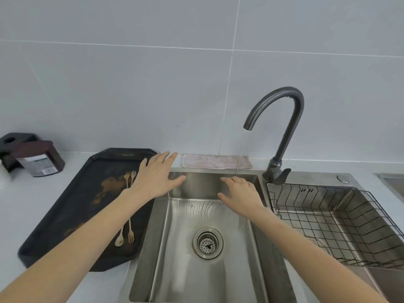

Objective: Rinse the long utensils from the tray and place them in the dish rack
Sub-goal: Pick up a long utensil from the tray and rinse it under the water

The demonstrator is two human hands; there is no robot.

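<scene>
A dark stained tray [65, 204] lies on the counter left of the sink. On it lie pale long utensils: a wooden spoon [119, 238] and a small fork [130, 234] near its front right, with two more heads [130, 176] showing past my forearm. My left hand [156, 178] hovers open over the tray's right edge and the sink rim, holding nothing. My right hand [239, 194] is spread open over the sink [190, 274], just left of the thin water stream. The wire dish rack [341, 221] sits to the right and holds nothing.
A dark curved tap [286, 127] runs a thin stream into the sink. A folded pinkish cloth [215, 161] lies behind the basin. A brown jar [38, 158] stands at the far left by a black object. The drain strainer [207, 242] sits mid-basin.
</scene>
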